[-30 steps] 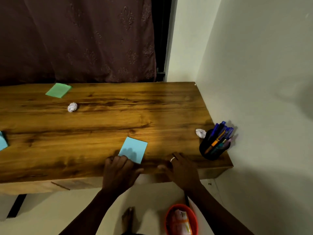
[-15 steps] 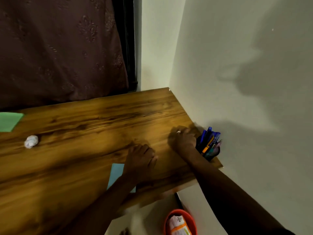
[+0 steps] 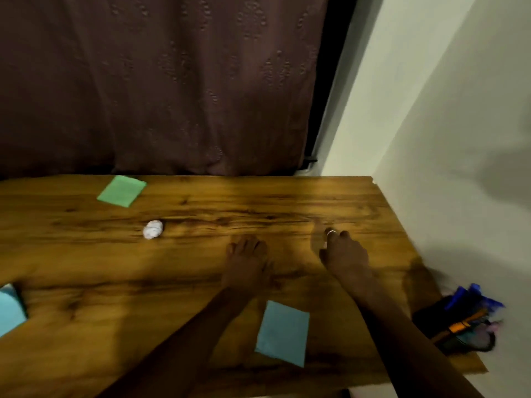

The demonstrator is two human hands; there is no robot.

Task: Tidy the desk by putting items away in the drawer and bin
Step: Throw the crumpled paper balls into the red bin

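My left hand (image 3: 246,261) hovers low over the middle of the wooden desk (image 3: 86,268), fingers loosely bent and holding nothing. To its right, my right hand (image 3: 343,254), with a ring on one finger, has its fingers curled under. A pale scrap shows at its thumb side, apparently a small crumpled paper. A second crumpled paper ball (image 3: 153,229) lies left of my left hand. A light blue note (image 3: 283,333) lies near the front edge between my forearms. A green note (image 3: 122,191) lies at the back, and another blue sheet (image 3: 8,308) at the far left.
A black pen holder (image 3: 457,326) full of pens stands at the desk's front right corner against the white wall (image 3: 459,139). A dark curtain (image 3: 158,81) hangs behind the desk. Neither bin nor drawer is in view.
My right hand has drawn back from beside the pen holder toward the desk's middle; the paper ball that lay there is gone from view. The camera has swung left and up.
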